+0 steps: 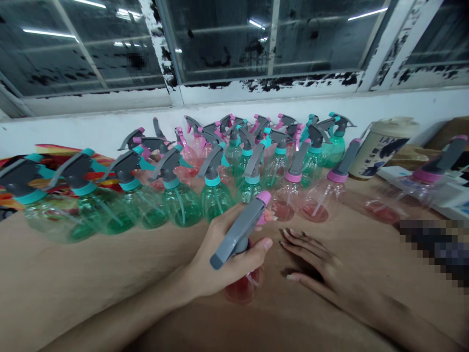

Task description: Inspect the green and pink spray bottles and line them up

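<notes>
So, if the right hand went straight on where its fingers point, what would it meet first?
Probably the left hand, wrapped around a pink-nozzled spray bottle, though depth is unclear.

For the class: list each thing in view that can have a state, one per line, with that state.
Held bottle: spray head on, gripped near the top
Left hand: closed around held bottle
Right hand: palm down, holding nothing
Green bottles: standing, spray heads on
Other pink bottles: standing, spray heads on
Cup: lid on
</notes>
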Available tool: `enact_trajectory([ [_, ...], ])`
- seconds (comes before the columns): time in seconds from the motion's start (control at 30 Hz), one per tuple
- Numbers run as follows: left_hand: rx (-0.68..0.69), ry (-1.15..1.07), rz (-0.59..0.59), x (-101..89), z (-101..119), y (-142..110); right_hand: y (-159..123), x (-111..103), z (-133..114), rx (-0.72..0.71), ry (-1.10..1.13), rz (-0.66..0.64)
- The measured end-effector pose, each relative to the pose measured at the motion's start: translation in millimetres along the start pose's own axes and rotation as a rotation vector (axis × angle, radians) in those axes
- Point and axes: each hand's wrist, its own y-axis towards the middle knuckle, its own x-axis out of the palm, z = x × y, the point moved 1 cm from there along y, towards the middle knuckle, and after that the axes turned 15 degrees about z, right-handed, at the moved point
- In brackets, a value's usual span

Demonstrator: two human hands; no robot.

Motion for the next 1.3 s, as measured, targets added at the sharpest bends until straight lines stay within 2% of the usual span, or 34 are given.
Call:
enact_trajectory([
  [0.27,0.039,0.079,0.050,-0.5,6,4,0,1,0,-0.010,-0.023,-0.029],
  [0.47,0.058,0.066,-0.007,-0.1,10,5,-2,2,2,0.001,0.010,-0.009],
  [0.67,0.087,0.048,-0.004,-0.8,12,5,-1,1,1,-0.027,-0.024,-0.022],
  [0.87,0.097,0.087,0.061,-1.6,6,3,-1,0,0,-0.035,-0.043,-0.036],
  [1.3,0.052,0.047,0.025,1.5,0,0,-1,0,2,-0.019,-0.050,-0.053],
])
